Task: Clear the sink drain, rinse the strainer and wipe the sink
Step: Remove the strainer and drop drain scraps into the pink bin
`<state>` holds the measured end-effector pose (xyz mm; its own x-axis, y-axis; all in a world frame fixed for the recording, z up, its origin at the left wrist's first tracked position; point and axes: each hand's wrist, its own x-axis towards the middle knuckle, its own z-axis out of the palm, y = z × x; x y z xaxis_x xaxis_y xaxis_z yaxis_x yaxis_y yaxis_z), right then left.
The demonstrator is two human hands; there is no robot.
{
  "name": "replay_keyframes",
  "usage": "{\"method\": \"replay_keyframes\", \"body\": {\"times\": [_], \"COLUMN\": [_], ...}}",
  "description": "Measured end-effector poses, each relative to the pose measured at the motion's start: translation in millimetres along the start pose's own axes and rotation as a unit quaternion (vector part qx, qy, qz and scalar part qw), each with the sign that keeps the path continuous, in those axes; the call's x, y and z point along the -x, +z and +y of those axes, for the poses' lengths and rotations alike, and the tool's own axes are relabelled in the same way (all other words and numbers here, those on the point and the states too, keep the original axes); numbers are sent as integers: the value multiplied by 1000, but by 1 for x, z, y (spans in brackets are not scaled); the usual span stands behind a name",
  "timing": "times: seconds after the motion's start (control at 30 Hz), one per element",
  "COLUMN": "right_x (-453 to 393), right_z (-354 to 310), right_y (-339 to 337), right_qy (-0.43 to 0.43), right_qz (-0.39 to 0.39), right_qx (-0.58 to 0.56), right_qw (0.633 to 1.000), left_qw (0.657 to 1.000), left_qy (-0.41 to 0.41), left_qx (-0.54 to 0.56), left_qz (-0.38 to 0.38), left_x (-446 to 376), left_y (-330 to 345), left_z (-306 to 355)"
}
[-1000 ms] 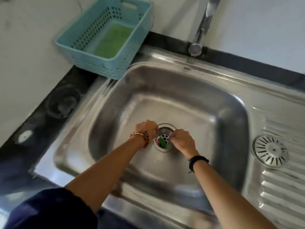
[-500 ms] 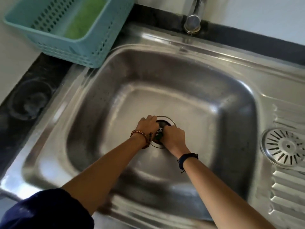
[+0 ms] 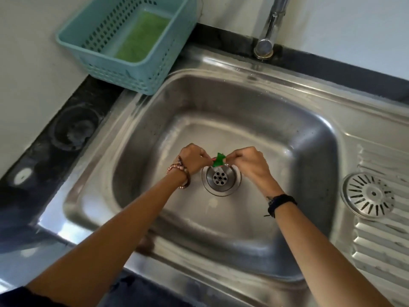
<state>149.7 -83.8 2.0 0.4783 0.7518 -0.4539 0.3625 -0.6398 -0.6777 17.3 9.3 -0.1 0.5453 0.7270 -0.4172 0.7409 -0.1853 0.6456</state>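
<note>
A steel sink has a round drain in its floor, its holes now bare. Just above the drain's far rim, my left hand and my right hand pinch a small piece of green debris between their fingertips; a bit of red and white shows with it. The round metal strainer lies on the ribbed drainboard at the right, apart from both hands.
A teal plastic basket holding a green scrub pad stands on the black counter at the back left. The faucet rises behind the basin. The dark counter runs along the left side.
Both hands were down in the drain over the green and red debris; they have now lifted it out and hold it above the drain, which shows empty holes.
</note>
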Motion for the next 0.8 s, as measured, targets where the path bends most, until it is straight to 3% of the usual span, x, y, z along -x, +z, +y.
{"method": "replay_keyframes", "body": {"times": [0.17,0.37,0.53,0.67,0.8], "right_x": [29,84,156,233,302], "right_z": [-33,-99,-152,-174,-174], "right_y": [-3,25,78,147,237], "right_qy": [6,-46,-135,-203,-217], "right_qz": [-21,-33,-62,-141,-210], "right_qx": [-161,-222,-219,-187,-143], "right_qw": [987,973,964,951,943], "left_qw": [987,952,902,852,803], "left_qy": [-78,-71,-50,-63,-113], "left_qx": [138,266,363,418,468], "left_qz": [-4,133,231,310,351], "left_x": [37,123,225,325,424], "left_y": [-36,-86,-115,-126,-114], "left_z": [4,-5,-42,-96,-171]}}
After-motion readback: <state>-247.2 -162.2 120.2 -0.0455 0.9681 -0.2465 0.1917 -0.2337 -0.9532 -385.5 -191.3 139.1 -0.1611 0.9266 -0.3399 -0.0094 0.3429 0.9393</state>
